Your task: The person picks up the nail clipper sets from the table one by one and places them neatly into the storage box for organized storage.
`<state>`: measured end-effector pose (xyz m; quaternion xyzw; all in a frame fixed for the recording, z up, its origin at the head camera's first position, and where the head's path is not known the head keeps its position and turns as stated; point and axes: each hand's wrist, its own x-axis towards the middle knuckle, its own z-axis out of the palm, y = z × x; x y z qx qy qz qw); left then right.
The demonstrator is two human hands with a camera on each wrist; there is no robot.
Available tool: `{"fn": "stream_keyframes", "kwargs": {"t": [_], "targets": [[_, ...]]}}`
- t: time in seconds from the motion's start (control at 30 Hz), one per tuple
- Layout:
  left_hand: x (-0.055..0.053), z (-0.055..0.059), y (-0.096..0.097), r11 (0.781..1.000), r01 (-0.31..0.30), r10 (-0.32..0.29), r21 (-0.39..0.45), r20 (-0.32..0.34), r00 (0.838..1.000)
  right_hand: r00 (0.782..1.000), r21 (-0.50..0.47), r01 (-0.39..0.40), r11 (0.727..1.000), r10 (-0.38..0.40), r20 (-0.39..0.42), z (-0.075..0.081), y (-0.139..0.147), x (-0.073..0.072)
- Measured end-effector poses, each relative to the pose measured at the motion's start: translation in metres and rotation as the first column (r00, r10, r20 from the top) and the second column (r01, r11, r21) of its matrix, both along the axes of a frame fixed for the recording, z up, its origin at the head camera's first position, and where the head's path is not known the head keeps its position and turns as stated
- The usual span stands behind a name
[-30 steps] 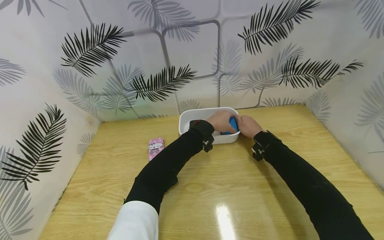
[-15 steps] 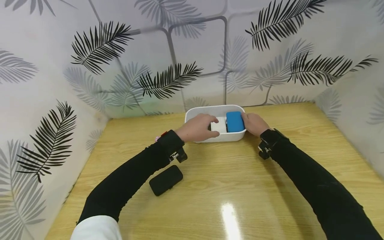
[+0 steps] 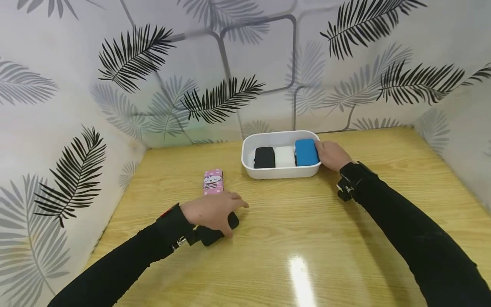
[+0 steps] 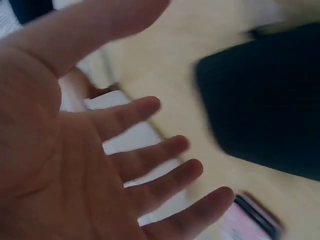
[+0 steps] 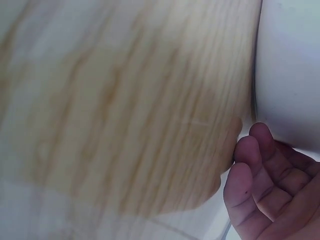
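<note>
My left hand (image 3: 215,211) hovers over a black rounded rectangular case (image 3: 209,237), partly hiding it; the fingers are spread and hold nothing. In the left wrist view the dark case (image 4: 265,100) lies beyond the spread fingertips. At the back of the table is a white plastic bin (image 3: 281,173). My right hand (image 3: 332,155) grips its right end, thumb at the rim and fingers outside the wall. Inside, side by side, sit a small black case (image 3: 264,157), a white one (image 3: 284,157) and a blue one (image 3: 307,152).
A pink flat case with a cartoon figure (image 3: 213,181) lies on the wooden table (image 3: 268,247), just beyond my left hand. Patterned cloth walls (image 3: 245,115) with feather prints close off the back and both sides.
My left hand has come out of the bin, away from the blue case, and moved left and nearer to the black case on the table. My right hand has stayed at the bin's right end.
</note>
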<state>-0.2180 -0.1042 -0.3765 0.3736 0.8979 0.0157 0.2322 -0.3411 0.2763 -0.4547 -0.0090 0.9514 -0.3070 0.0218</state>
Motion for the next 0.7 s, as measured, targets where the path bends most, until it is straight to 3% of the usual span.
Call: {"fn": "stream_keyframes", "kwargs": {"t": [0.13, 0.23, 0.47, 0.57, 0.7], "targets": [[0.012, -0.014, -0.021, 0.998, 0.034, -0.03, -0.061, 0.06, 0.998, 1.0, 0.015, -0.014, 1.0, 0.014, -0.007, 0.006, -0.001, 0.002], [0.018, -0.022, -0.028, 0.996, 0.044, -0.039, -0.073, 0.069, 0.997, 1.0, 0.024, -0.018, 1.0, 0.018, -0.01, 0.01, -0.001, 0.004], [0.024, -0.027, -0.031, 0.987, 0.102, -0.108, -0.126, -0.048, 0.993, 1.0, 0.024, -0.021, 1.0, 0.021, -0.002, 0.007, -0.001, 0.003], [0.024, -0.028, -0.031, 0.985, 0.123, -0.132, -0.124, -0.068, 0.989, 1.0, 0.017, -0.016, 1.0, 0.015, 0.015, 0.003, 0.0, 0.001], [0.018, -0.029, -0.031, 0.991, 0.115, -0.118, -0.073, -0.048, 0.992, 1.0, 0.015, -0.008, 1.0, 0.008, 0.013, -0.001, 0.0, -0.001]]}}
